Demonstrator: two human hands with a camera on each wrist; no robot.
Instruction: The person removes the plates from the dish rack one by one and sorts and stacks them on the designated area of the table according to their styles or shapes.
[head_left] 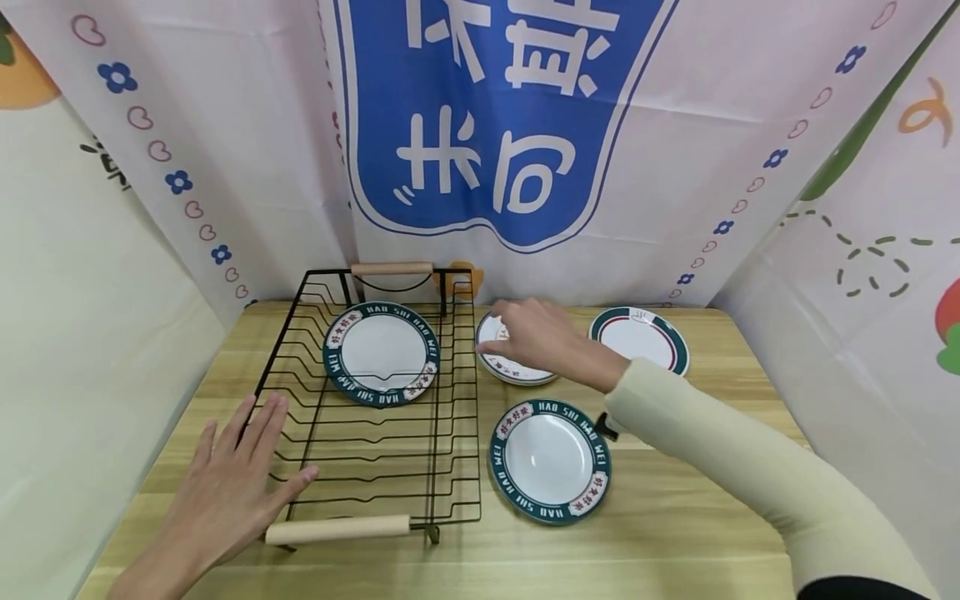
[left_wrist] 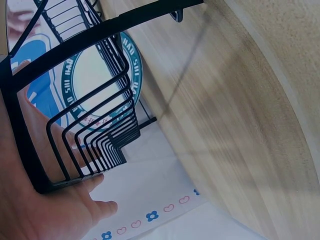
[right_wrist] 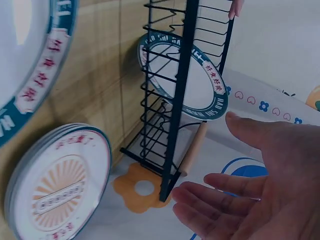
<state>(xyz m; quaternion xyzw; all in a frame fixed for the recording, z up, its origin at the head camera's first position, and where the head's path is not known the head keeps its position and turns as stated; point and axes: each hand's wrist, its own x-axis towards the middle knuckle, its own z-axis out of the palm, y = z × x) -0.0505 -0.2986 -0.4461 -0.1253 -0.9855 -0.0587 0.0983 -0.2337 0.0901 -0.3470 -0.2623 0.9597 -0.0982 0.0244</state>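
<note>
A black wire dish rack (head_left: 337, 528) with pale wooden handles stands on the left half of the table. One green-rimmed plate (head_left: 381, 352) stands in it toward the back. My left hand (head_left: 225, 492) is spread at the rack's front left side, and the left wrist view has the hand (left_wrist: 65, 210) against the wire frame. Over a stack of white plates (head_left: 517, 369) reaches my right hand (head_left: 540, 337). Its fingers are loosely bent with nothing between them, and in the right wrist view the hand (right_wrist: 270, 175) is apart from the stack (right_wrist: 60, 180).
Right of the rack, a green-rimmed plate (head_left: 551, 458) lies near the front. A white plate (head_left: 645, 340) with green and red bands lies at the back right, partly behind the right forearm. Printed cloth (head_left: 285, 167) hangs behind and beside the wooden table (head_left: 660, 533).
</note>
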